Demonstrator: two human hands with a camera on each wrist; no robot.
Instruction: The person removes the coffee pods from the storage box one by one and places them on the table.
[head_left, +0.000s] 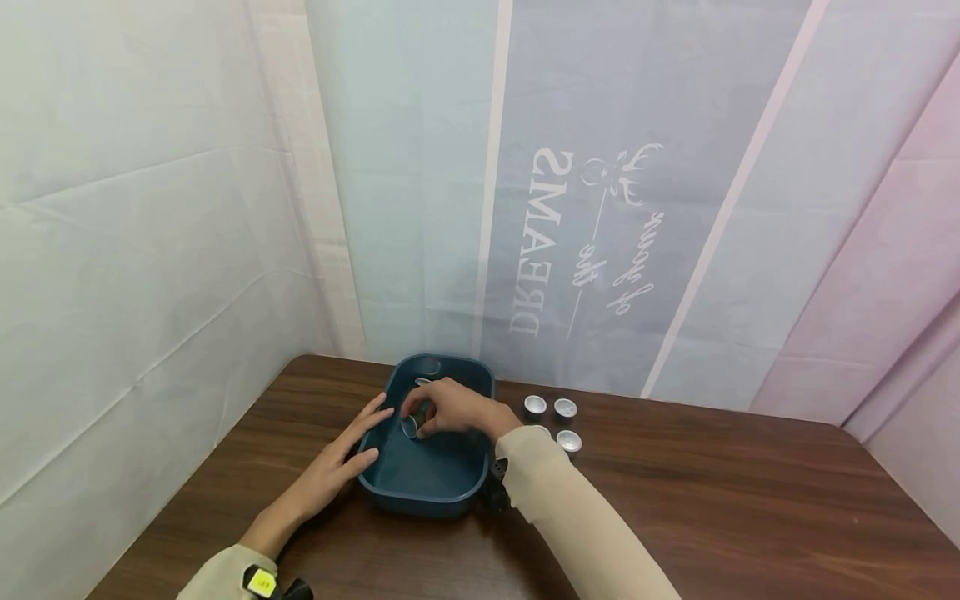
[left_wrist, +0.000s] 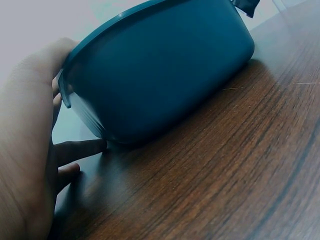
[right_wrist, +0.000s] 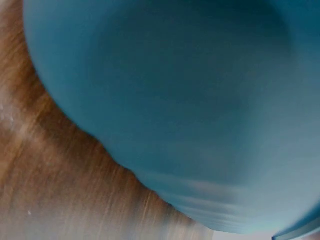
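Note:
A dark blue plastic basin [head_left: 424, 498] stands on the table. Inside it, my right hand [head_left: 456, 408] pinches a small coffee capsule [head_left: 408, 427] with a round, pale-edged face. Another coffee capsule [head_left: 423, 382] lies near the basin's far end, partly hidden behind that hand. My left hand [head_left: 330, 471] rests against the basin's left side, fingers spread and fairly straight. The left wrist view shows its fingertips touching the basin wall [left_wrist: 165, 70] low down. Only the outer wall [right_wrist: 170, 115] fills the right wrist view; the pinching fingers are out of sight there.
Right of the basin, several silver-topped coffee capsules [head_left: 566, 408] stand on the brown wooden table [head_left: 712, 492], one partly covered by the right sleeve [head_left: 570, 492]. A printed curtain [head_left: 420, 208] hangs right behind the table's back edge.

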